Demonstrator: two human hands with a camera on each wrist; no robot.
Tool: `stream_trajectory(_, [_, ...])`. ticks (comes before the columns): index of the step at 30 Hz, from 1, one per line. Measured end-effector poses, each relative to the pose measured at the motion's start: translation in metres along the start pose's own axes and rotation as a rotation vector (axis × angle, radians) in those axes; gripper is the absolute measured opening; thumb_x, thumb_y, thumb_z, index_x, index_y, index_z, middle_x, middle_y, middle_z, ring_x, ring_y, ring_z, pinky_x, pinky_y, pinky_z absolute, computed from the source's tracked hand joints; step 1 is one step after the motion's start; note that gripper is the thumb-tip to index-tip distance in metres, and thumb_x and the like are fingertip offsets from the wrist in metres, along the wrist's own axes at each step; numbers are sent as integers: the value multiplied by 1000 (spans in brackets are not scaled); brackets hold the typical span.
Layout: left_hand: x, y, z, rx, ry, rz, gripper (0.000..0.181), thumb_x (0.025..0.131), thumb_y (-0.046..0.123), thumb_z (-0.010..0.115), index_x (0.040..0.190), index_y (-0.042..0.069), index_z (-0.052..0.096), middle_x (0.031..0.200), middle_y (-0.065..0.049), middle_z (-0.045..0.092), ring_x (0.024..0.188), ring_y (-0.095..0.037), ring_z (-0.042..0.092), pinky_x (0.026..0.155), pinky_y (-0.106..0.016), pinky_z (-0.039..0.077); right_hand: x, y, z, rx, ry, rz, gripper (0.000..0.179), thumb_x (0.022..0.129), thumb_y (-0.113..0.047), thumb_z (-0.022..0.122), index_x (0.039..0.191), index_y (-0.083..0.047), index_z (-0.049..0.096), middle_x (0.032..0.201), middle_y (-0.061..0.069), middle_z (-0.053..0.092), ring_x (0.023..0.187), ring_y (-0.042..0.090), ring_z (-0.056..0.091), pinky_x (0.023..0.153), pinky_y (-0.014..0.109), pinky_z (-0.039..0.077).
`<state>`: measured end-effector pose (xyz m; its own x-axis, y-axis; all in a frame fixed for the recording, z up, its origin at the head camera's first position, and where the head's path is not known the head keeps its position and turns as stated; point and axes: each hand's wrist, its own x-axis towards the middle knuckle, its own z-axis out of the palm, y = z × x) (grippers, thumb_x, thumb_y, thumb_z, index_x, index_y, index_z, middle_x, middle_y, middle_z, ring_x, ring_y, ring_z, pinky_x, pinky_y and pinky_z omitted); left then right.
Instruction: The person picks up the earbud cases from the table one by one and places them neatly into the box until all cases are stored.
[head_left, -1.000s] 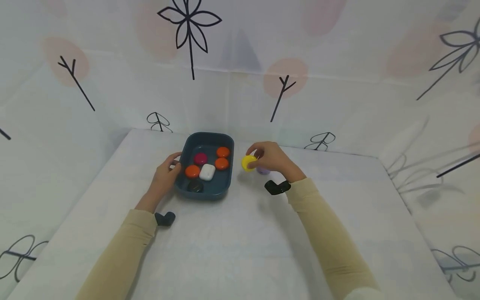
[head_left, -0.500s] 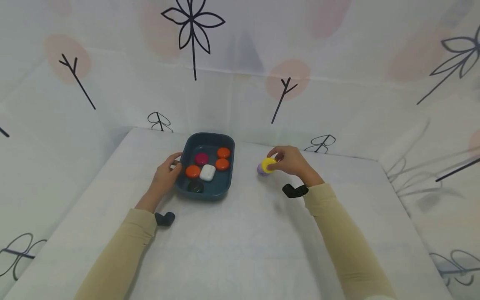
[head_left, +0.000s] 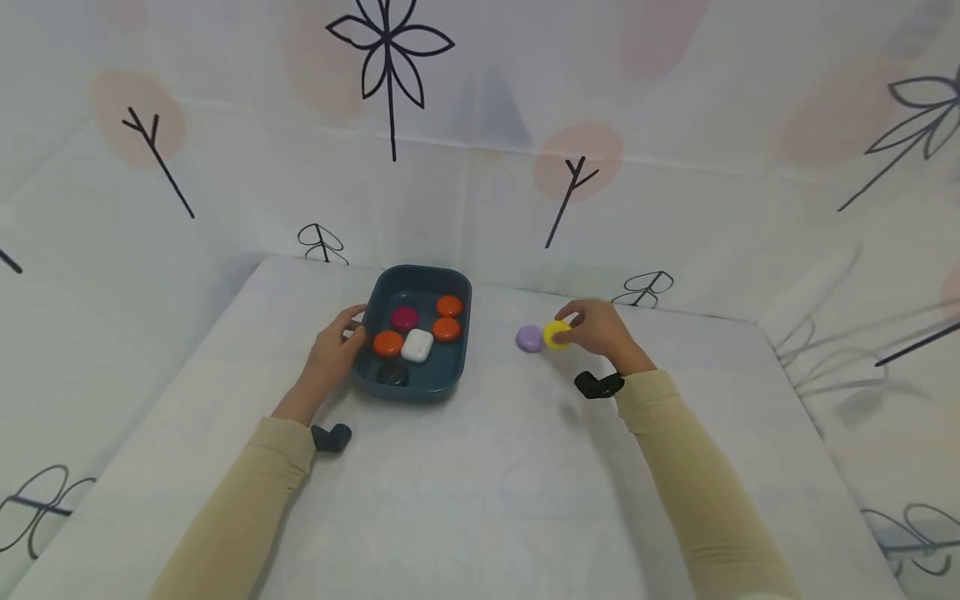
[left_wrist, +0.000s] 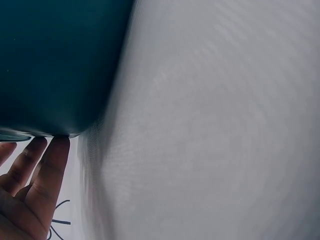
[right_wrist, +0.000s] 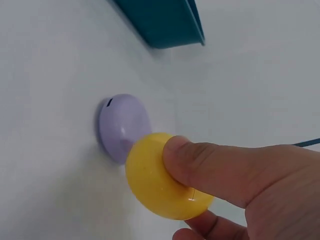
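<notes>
My right hand (head_left: 600, 328) pinches a glossy yellow rounded disc (right_wrist: 150, 177) between thumb and fingers, just above the table. Left of it lies a lilac rounded disc (head_left: 529, 338) with a small dark slot in its edge (right_wrist: 124, 125); in the right wrist view the yellow disc partly overlaps it. My left hand (head_left: 330, 354) rests its fingertips against the left wall of a dark teal box (head_left: 459, 367); the left wrist view shows those fingers (left_wrist: 52, 170) fairly straight against the wall. Whether its thumb also touches the box, I cannot tell.
Inside the box lie several orange discs (head_left: 448, 306), a crimson one (head_left: 404, 317), a white rounded square piece (head_left: 417, 345) and a black disc (head_left: 392, 372). Under everything spreads a white table cover (head_left: 480, 500), with a patterned cloth (head_left: 480, 192) behind.
My right hand has carried the yellow disc rightward, away from the box and past the lilac disc, which is now uncovered in the head view. My left hand stays at the box.
</notes>
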<state>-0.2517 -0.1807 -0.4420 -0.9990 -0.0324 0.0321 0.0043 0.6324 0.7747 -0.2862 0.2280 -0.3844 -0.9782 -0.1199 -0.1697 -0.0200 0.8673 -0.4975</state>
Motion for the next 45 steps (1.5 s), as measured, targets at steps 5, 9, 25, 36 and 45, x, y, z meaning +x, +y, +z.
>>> stream_trajectory(5, [0,0,1,-2,-9,1,43,89,35,37,132,34,33,109,-5,53,82,-22,53,70,-33,43,2,7,5,-19,-16,66,36,69,-34,70,101,-20,61,102,8,57,88,25,54,67,32,44])
stream_trajectory(9, [0,1,1,-3,-13,-3,44,89,35,37,132,34,32,111,-6,52,84,-23,52,72,-34,43,3,11,8,-11,-17,91,36,70,-34,69,101,-20,61,102,8,58,89,26,54,68,34,43])
stream_trajectory(25, [-1,0,0,8,-7,-4,44,89,37,36,132,33,32,112,-6,53,85,-23,52,73,-36,43,9,21,18,-2,-22,60,35,73,-32,66,105,-18,60,106,12,57,95,28,52,74,38,42])
stream_trajectory(36, [-3,1,-1,25,-8,13,44,89,36,35,133,32,32,111,-7,52,83,-22,53,70,-33,43,12,27,24,9,-37,41,39,80,-29,59,116,-17,53,113,14,53,99,30,49,76,40,42])
stream_trajectory(45, [-3,1,-2,13,-9,21,43,89,37,35,132,33,32,110,-6,52,83,-22,52,71,-34,43,4,14,26,61,100,-54,45,78,-37,58,117,-14,52,118,12,50,101,28,48,78,42,41])
